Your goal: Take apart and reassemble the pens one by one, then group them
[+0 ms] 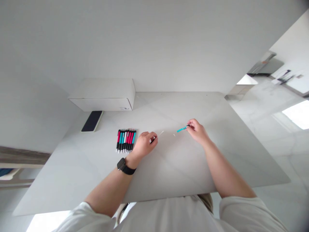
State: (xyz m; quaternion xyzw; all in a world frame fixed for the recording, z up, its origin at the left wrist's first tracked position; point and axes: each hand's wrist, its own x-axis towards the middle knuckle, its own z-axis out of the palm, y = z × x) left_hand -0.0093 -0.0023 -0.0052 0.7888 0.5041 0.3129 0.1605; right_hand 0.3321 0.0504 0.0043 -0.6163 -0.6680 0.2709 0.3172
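Observation:
My left hand (145,144) is closed on the black front section of a pen (152,140), with a thin pale refill (161,132) pointing out of it to the right. Pinched in the fingertips of my right hand (196,131) is the teal barrel (181,129) of a pen, tilted down to the left. The two parts are held apart. Between them on the table lies a tiny pale piece (174,135), too small to make out. Just left of my left hand, several click pens (125,140) in red, teal and white lie side by side, silver tips toward me.
A long white box (101,104) stands against the wall at the back left of the light grey table (169,174). In front of it lies a dark-screened phone (92,121). The table's right edge borders the open floor (270,122).

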